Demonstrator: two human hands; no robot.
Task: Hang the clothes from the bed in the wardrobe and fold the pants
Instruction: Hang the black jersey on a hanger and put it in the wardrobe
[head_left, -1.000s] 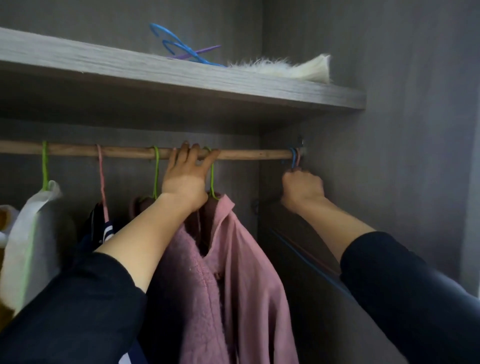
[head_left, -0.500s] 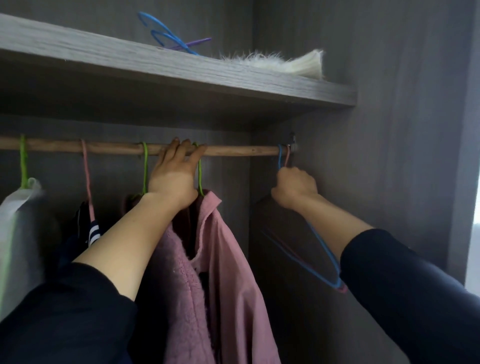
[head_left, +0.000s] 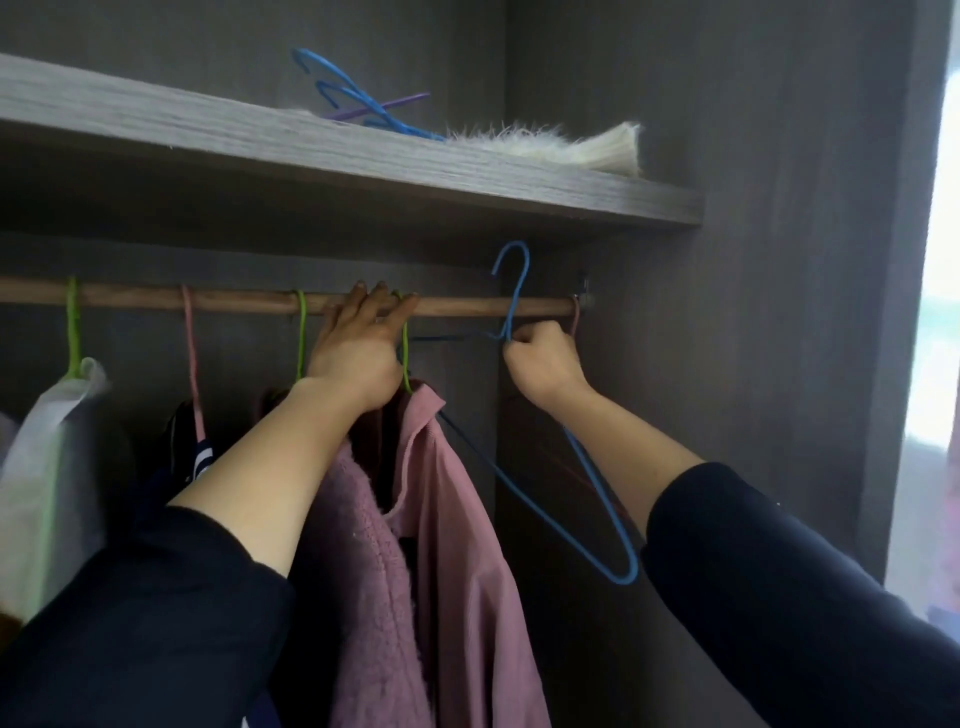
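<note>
Inside the wardrobe a wooden rail (head_left: 467, 305) runs left to right under a shelf. My right hand (head_left: 540, 361) grips the neck of an empty blue wire hanger (head_left: 597, 488); its hook stands free above and in front of the rail. My left hand (head_left: 358, 348) rests its fingers on the rail beside the green hanger hook (head_left: 404, 358) that carries a pink jacket (head_left: 447, 545). A pink hanger hook (head_left: 574, 317) stays on the rail at its far right end, behind my right hand.
Left along the rail hang a dark striped garment (head_left: 200, 457) on a pink hanger and a white garment (head_left: 57, 467) on a green one. The grey shelf (head_left: 363, 161) above holds spare blue and purple hangers (head_left: 358, 101) and a white furry item (head_left: 550, 148). The wardrobe's side wall (head_left: 753, 364) closes the right.
My right hand has lifted the blue hanger off the rail's right end; its hook now stands above the rail. My left hand has stayed on the rail.
</note>
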